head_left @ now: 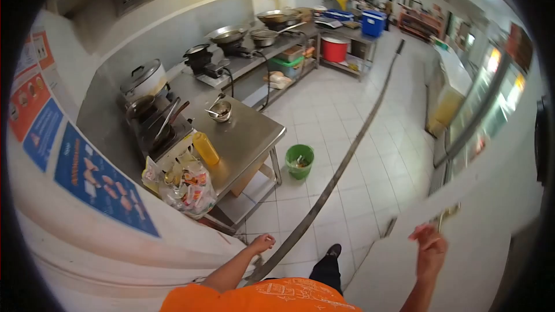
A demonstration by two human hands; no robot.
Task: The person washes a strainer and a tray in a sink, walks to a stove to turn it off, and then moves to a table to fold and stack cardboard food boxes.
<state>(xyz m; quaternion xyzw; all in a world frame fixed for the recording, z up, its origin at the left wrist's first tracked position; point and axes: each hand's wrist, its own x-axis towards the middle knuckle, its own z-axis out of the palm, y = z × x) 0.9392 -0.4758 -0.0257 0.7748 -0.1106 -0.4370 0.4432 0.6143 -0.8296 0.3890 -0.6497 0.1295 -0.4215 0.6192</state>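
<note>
Door handle (449, 213), likely rigid, grip mid-bar; near right hand (432, 248) fingers; cannot tell if these or left hand's (262, 244) clamp anything

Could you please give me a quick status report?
Left hand: nothing visibly held. Right hand: near a metal handle, blurred, contents unclear. Green bin on floor ahead. Long dark strip runs beside it.

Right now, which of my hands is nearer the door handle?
Right: your right hand is just below the door handle in view; your left hand is farther, well to its left.
</note>
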